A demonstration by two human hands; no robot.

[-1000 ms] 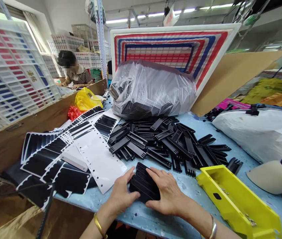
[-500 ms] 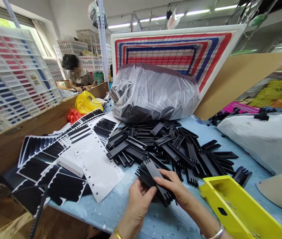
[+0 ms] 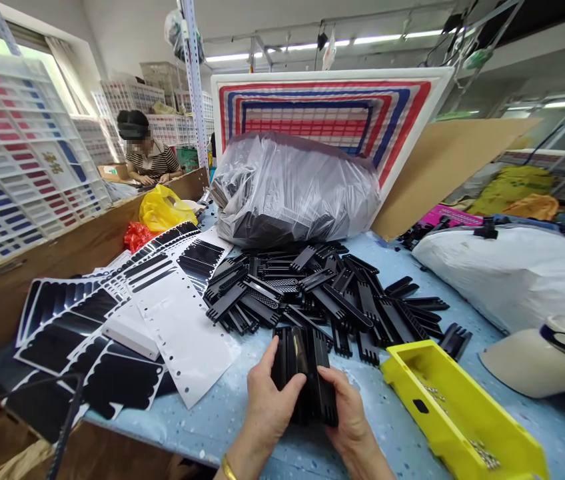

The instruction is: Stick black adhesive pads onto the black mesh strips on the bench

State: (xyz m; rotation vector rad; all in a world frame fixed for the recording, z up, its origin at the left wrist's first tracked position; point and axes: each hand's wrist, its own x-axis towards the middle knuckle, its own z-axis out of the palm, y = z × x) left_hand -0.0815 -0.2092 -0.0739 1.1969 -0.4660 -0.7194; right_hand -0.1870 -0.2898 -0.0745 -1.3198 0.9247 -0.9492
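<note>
Between my two hands, just above the blue table near its front edge, is a bundle of black slotted plastic strips (image 3: 301, 373) standing side by side. My left hand (image 3: 272, 393) grips the bundle's left side, thumb across the near face. On the right side, my right hand (image 3: 345, 407) presses with its thumb near the top of a strip; its other fingers are hidden behind. Beyond the hands spreads a heap of similar black strips (image 3: 307, 293), some with notched ends and some with a textured face.
A yellow bin (image 3: 467, 413) with small metal pieces stands at right, beside a white visor cap (image 3: 522, 363). White sheets with black stickers (image 3: 127, 380) lie at left. Behind the heap, a grey plastic bag (image 3: 297, 193) leans on a striped crate (image 3: 402, 133). Another person (image 3: 150, 157) sits far left.
The strips in my hands have turned from slanted to nearly upright and are squared together. My right hand has moved down to the bundle's right side. The camera view has shifted slightly.
</note>
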